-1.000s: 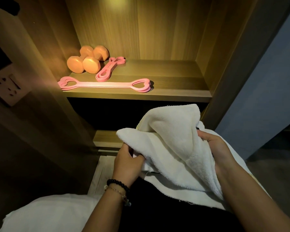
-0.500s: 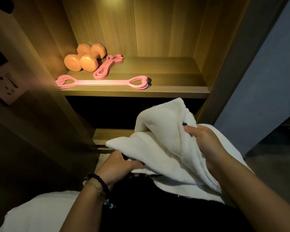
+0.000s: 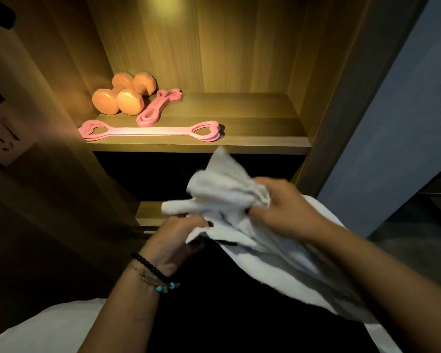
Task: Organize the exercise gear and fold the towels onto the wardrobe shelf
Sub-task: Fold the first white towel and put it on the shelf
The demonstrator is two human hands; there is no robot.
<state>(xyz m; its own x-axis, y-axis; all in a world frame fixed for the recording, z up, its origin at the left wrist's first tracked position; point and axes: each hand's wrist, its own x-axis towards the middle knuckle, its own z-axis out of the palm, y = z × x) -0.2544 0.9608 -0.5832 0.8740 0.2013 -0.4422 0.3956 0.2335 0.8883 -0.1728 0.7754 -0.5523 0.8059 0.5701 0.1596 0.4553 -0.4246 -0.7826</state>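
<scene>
No readable brand, label or writing anywhere. At the far left, a wall socket plate (image 3: 4, 137), marks blurred. On the lit wardrobe shelf (image 3: 252, 146), toward its left rear corner, two orange dumbbells (image 3: 124, 98) lying side by side, touching. Just right of them, one pink resistance band (image 3: 158, 108) folded, angled toward the back. Along the front edge, one long pink stretch strap (image 3: 148, 131) with a heart-shaped loop at each end, laid flat and parallel to the edge. Below the shelf, one white towel (image 3: 224, 189), fluffy, crumpled and motion-blurred, held up in front of the dark lower compartment, trailing down to the right. Left hand (image 3: 176, 238), beaded bracelets at the wrist, closed on the towel's lower left edge. Right hand (image 3: 285, 207) clenched around bunched cloth at its right side.
</scene>
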